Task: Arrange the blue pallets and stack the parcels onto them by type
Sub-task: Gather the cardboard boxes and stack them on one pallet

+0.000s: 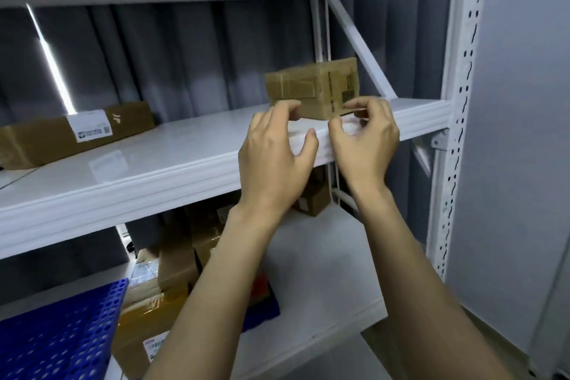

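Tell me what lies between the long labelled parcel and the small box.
Nothing: in the head view, only bare white shelf separates the long parcel from the small box.

Your left hand (274, 157) and right hand (364, 139) cover the lower front of the small box (311, 86), so you cannot tell whether your fingertips (291, 106) touch it. The long box (40, 142) is cut off by the left edge, and its label (91, 126) is too small to read. The blue pallet (58, 333) runs out at the bottom-left corner. The shelf (154, 170) and your left forearm (216, 287) hide much of the parcels (175, 259) below.
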Demonstrator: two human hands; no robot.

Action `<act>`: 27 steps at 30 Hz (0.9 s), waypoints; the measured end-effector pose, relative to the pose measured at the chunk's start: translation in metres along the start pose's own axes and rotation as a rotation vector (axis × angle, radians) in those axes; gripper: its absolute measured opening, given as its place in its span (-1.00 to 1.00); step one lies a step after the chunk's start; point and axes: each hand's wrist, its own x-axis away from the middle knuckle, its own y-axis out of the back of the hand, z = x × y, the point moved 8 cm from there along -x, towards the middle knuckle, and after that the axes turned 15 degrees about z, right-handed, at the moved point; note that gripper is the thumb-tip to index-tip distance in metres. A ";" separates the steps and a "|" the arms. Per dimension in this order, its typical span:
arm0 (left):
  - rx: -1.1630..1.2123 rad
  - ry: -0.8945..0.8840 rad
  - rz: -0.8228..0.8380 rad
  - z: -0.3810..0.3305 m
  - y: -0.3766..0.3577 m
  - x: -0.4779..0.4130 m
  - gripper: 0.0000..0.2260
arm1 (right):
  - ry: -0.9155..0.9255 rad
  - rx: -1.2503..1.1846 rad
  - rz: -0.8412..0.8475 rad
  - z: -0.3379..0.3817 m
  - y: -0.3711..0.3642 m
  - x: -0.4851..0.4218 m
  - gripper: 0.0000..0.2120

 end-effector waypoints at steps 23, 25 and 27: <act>0.316 0.373 -0.079 0.039 0.000 -0.035 -0.67 | -0.024 0.052 0.226 0.001 -0.029 -0.061 0.10; 0.519 0.430 -0.092 0.041 0.005 -0.033 -0.61 | 0.064 -0.006 0.175 0.015 -0.024 -0.041 0.06; 0.786 0.479 -0.099 0.041 0.008 -0.028 -0.66 | 0.146 -0.045 0.132 0.030 -0.022 -0.022 0.02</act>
